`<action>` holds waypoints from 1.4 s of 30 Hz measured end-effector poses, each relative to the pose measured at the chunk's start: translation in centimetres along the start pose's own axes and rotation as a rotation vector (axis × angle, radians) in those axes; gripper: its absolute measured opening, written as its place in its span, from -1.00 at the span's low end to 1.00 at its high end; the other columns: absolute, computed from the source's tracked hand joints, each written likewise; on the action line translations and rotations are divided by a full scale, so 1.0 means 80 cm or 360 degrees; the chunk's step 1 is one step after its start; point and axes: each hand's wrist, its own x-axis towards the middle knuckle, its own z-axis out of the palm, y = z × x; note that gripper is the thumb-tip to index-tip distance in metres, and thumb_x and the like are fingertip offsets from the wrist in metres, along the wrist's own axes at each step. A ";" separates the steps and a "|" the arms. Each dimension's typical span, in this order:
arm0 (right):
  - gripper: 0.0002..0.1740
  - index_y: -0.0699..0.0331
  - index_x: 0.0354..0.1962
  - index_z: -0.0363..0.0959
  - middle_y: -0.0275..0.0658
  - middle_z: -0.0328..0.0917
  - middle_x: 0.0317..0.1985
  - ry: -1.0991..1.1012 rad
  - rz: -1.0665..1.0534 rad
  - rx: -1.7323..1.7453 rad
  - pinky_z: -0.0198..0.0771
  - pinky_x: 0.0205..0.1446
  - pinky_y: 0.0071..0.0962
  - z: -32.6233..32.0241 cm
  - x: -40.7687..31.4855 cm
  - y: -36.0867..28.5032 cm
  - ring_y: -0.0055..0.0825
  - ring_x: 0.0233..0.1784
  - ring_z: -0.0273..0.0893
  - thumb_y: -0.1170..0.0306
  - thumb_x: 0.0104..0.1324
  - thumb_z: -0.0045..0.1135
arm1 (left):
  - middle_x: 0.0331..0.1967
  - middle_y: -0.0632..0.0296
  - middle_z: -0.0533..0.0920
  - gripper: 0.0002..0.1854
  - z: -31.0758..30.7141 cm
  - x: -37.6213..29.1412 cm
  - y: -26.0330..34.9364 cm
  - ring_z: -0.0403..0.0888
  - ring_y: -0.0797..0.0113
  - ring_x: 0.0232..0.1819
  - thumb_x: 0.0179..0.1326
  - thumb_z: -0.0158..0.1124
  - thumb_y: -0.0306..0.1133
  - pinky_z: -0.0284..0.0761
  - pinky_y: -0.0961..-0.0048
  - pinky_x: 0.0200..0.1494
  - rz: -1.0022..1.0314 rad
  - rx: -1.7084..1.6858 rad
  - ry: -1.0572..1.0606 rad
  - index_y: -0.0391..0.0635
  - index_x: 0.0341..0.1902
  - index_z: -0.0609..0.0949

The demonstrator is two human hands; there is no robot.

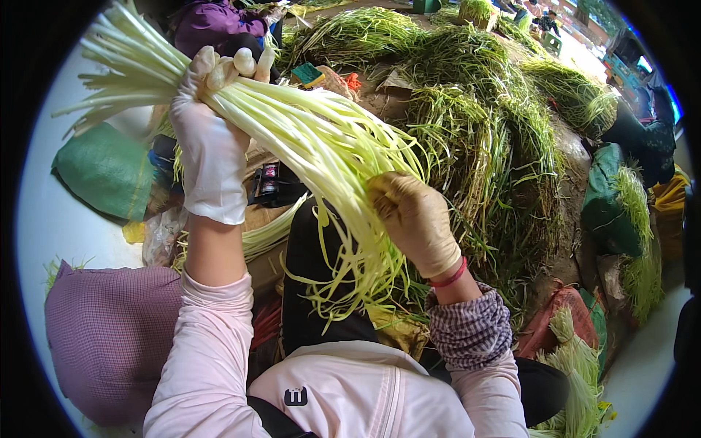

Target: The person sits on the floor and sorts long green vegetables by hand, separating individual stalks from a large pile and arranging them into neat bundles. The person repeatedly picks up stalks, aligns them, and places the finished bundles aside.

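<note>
My left hand [211, 98], in a thin white glove, is closed around a thick bundle of pale garlic-chive-like stalks [285, 117], near their white ends, at the upper left. The yellow-green leaf ends fan out and hang down towards my lap. My right hand [413, 219], in a stained tan glove, touches the drooping leaves with its fingers curled at their right edge; whether it grips some of them is hidden. Below my left forearm, more pale stalks [271, 235] lie beside my dark-clad knee.
Large heaps of green stalks [454, 137] cover the ground ahead and to the right. A green sack [107, 169] and a checked cloth-covered thing [115, 339] are at left. Tied pale bundles [575, 378] lie low right by a red sack [564, 317]. A person in purple [219, 27] sits ahead.
</note>
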 end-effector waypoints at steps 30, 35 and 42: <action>-0.15 0.34 -0.07 0.55 -0.02 0.63 -0.20 -0.0892 0.0737 -0.0018 0.47 -0.02 -0.26 0.075 -0.082 0.073 -0.13 -0.11 0.61 -0.33 0.12 0.06 | -0.66 0.21 0.42 -0.58 -0.213 -0.089 0.077 0.57 0.20 -0.20 0.23 0.16 -0.28 0.35 0.11 0.32 0.0350 0.0171 0.1022 -0.03 -0.72 0.30; -0.45 0.34 -0.29 0.50 0.02 0.59 -0.38 -0.0701 0.0756 -0.0085 0.47 -0.19 -0.13 0.131 -0.083 0.062 0.03 -0.28 0.57 -0.07 0.22 0.11 | -0.56 0.10 0.49 -0.59 -0.176 -0.084 0.063 0.54 0.19 -0.13 0.22 0.19 -0.25 0.34 0.12 0.32 0.0388 0.0299 0.1001 -0.07 -0.71 0.35; -0.75 0.25 -0.29 0.60 -0.07 0.65 -0.32 -0.1269 0.0897 -0.0730 0.53 -0.21 -0.18 0.181 -0.134 0.145 -0.10 -0.21 0.64 0.29 0.26 0.03 | -0.60 0.13 0.47 -0.62 -0.174 -0.075 0.045 0.54 0.22 -0.29 0.13 0.28 -0.30 0.39 0.07 0.27 0.0174 0.0178 0.0842 -0.05 -0.71 0.36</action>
